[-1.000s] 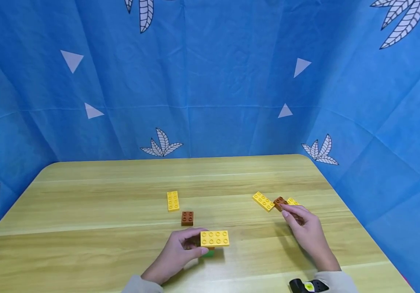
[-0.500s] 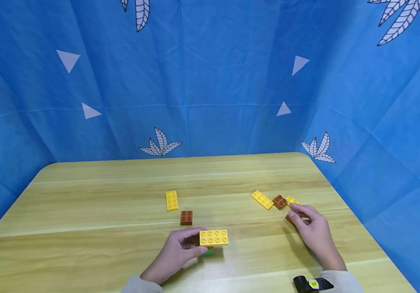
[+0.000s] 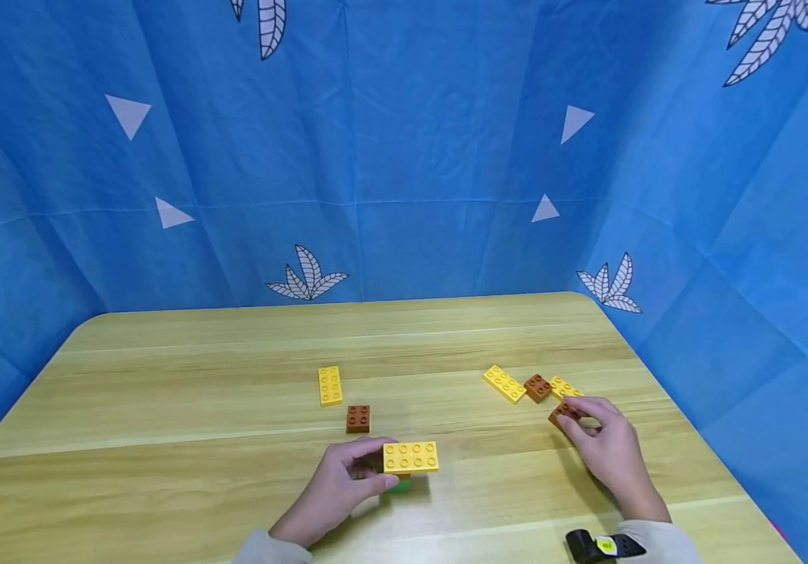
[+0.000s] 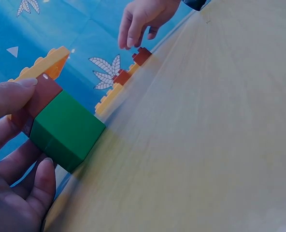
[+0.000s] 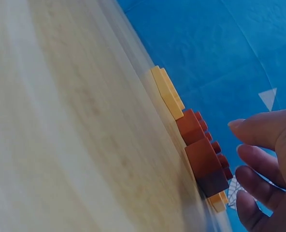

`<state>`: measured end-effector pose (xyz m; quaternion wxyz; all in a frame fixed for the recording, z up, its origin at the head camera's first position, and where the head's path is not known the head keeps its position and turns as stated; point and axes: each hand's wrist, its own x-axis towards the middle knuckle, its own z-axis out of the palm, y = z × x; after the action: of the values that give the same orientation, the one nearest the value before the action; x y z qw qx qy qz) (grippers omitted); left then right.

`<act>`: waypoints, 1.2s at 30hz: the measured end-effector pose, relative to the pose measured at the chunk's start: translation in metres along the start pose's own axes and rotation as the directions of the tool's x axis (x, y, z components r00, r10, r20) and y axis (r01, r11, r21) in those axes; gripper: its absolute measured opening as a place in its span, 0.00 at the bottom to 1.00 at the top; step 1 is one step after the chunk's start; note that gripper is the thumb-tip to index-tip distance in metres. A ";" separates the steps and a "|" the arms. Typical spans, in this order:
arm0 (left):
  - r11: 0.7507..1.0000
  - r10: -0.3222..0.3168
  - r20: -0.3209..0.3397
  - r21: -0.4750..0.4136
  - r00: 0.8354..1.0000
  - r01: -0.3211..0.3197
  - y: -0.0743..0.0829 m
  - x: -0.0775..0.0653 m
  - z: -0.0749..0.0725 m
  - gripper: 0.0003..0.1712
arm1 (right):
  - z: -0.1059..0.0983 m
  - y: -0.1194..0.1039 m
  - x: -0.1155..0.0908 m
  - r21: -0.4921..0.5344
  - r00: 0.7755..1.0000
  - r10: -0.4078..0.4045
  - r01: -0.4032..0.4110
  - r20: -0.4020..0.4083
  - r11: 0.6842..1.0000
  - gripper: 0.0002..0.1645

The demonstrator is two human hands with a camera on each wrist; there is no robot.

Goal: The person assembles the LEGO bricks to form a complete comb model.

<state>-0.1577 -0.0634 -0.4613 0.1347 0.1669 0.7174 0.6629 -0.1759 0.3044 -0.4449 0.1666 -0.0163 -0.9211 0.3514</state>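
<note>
My left hand point(image 3: 337, 482) grips a small stack of toy building bricks near the front of the table. A flat yellow brick point(image 3: 411, 457) tops it, with a brown brick point(image 4: 45, 94) below and a green brick point(image 4: 68, 128) at the bottom. Thumb and fingers lie against the brown layer. On the right, my right hand point(image 3: 608, 450) hovers just over a brown brick point(image 5: 206, 164) on the table. In the right wrist view a gap shows between its fingertips and that brick, and it holds nothing.
Beyond the right hand lie another brown brick point(image 3: 537, 388) and two flat yellow bricks, one to its left point(image 3: 505, 384) and one to its right point(image 3: 564, 388). Left of centre are a flat yellow brick point(image 3: 330, 385) and a brown brick point(image 3: 358, 419). Blue cloth point(image 3: 404, 157) borders the table.
My right hand has moved slightly right, away from the farther brown brick, and more of the nearer brown brick shows. The left hand and its stack stay in place.
</note>
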 end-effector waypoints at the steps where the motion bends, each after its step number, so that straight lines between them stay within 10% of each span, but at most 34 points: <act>1: 1.000 0.002 -0.001 0.002 1.000 -0.002 0.000 0.000 0.000 0.25 | 0.000 0.001 0.000 0.001 1.000 -0.001 0.001 0.001 1.000 0.18; 36: 1.000 -0.006 0.000 -0.001 1.000 0.006 -0.001 0.000 -0.001 0.25 | 0.005 0.018 -0.002 -0.085 1.000 0.022 -0.023 -0.015 0.996 0.22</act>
<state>-0.1580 -0.0641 -0.4623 0.1368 0.1647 0.7174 0.6629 -0.1769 0.3143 -0.4608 0.1681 -0.0363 -0.9339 0.3136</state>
